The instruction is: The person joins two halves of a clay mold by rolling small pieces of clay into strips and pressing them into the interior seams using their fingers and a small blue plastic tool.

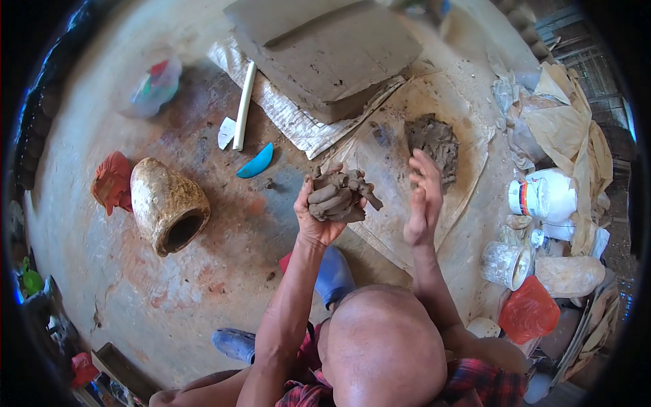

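Observation:
My left hand [316,220] is closed around a lump of grey-brown clay [337,197], made of several squeezed folds and strips. One strip pokes out at the lump's right side. To the right, my right hand [425,193] is raised with its fingers stretched, holding nothing. Just beyond that hand a darker, rough mound of clay [434,142] lies on a pale sheet [380,217]. At the top stands a large grey clay block [332,54] with a smooth upper face, resting on a white woven sack [298,129].
Left of me lies a crusted, hollow rounded form [166,203] beside a red cloth [112,183]. A blue half-moon scraper [255,161], a white piece [226,132] and a pale stick [245,105] are on the floor. Buckets [507,264] and plastic sheeting [563,115] crowd the right.

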`<state>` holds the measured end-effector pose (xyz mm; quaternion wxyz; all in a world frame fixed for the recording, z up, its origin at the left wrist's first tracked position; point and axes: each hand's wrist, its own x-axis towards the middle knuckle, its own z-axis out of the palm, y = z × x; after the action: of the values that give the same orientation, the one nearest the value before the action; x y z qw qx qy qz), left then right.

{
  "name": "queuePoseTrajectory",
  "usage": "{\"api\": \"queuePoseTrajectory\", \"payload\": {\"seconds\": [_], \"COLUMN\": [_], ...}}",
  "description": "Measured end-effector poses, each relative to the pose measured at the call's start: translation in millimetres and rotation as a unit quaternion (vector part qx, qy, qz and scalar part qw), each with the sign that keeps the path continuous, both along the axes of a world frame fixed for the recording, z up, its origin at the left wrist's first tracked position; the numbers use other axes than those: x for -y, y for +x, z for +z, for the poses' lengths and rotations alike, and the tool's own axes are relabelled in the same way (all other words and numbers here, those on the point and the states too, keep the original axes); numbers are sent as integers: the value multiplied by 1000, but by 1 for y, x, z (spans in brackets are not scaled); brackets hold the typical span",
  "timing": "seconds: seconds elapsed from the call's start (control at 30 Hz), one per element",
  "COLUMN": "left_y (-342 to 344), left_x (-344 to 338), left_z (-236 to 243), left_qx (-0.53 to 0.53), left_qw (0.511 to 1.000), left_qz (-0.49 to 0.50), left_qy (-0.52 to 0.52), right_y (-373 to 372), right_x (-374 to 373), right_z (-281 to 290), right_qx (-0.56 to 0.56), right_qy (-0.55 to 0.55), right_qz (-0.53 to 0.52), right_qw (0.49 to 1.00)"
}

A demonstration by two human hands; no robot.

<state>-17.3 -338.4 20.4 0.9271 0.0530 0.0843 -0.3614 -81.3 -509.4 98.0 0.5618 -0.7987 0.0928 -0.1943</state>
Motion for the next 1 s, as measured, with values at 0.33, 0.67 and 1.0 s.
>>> {"api": "queuePoseTrajectory", "payload": {"seconds": [0.33,0.67,1.0], "left_y": [-16,-28,-26], "left_x": [15,34,24], "left_z": [4,1,-19], "left_qx": [-106,-122,-127], "left_qw": [981,970,962], "left_qz": [102,149,153], "left_qy": [124,151,186], "right_y": [20,38,44], "right_x": [-56,-57,-48], "right_z": [-63,-90,-87], "right_qx": [79,33,-15], "right_qy": [-96,-24,-255], "right_qz": [39,-93,-31], "right_qw": [991,995,966]}}
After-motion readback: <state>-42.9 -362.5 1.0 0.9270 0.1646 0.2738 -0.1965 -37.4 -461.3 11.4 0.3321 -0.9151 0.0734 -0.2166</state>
